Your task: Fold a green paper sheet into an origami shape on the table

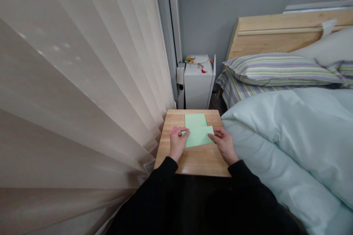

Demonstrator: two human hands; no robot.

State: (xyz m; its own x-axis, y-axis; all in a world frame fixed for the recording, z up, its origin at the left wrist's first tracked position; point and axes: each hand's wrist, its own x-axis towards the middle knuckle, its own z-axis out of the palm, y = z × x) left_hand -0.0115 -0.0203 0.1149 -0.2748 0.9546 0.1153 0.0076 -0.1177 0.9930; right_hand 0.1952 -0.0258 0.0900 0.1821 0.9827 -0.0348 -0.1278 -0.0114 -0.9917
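A light green sheet of paper (199, 137) is held up over the small wooden table. My left hand (178, 141) pinches its left end between thumb and fingers. At the opposite end, my right hand (223, 142) grips the paper's edge the same way. Behind it, partly covered, lies more green paper (195, 119) on the tabletop; whether it is one sheet or a stack I cannot tell. A small pink piece (173, 129), perhaps paper, shows beside my left hand, its shape partly hidden by the fingers.
The wooden table (204, 163) stands between a pale pleated curtain (110, 80) on the left and a bed with a light blue quilt (292, 136) on the right. Beyond it is a white cabinet (198, 90) with small colourful things on top, beside a power strip (180, 75).
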